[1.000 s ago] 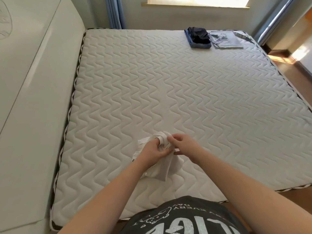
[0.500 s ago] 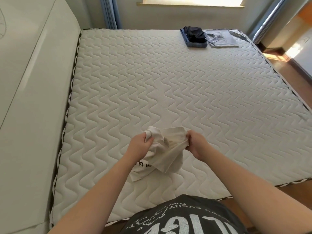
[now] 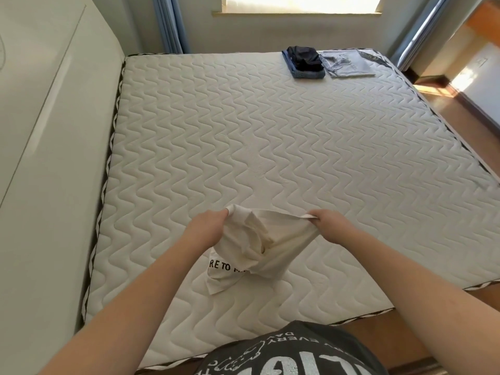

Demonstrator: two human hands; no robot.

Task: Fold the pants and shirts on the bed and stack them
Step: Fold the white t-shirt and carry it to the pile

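A cream white shirt (image 3: 273,247) with black lettering hangs bunched above the near part of the quilted mattress (image 3: 270,136). My left hand (image 3: 207,228) grips its top edge on the left. My right hand (image 3: 331,224) pinches the same edge on the right, and the fabric is stretched between them. The shirt's lower part droops onto the mattress. At the far right corner lies a folded stack of dark pants (image 3: 304,62), with a folded grey shirt (image 3: 349,63) flat beside it.
A pale headboard panel (image 3: 48,158) runs along the left side of the bed. A window and blue curtains (image 3: 170,23) stand behind the far edge. Wooden floor (image 3: 460,109) shows to the right and at the near edge.
My hands have drawn apart, spreading the white shirt's top edge wider. The shirt has opened out from a small bundle and its printed lettering now shows.
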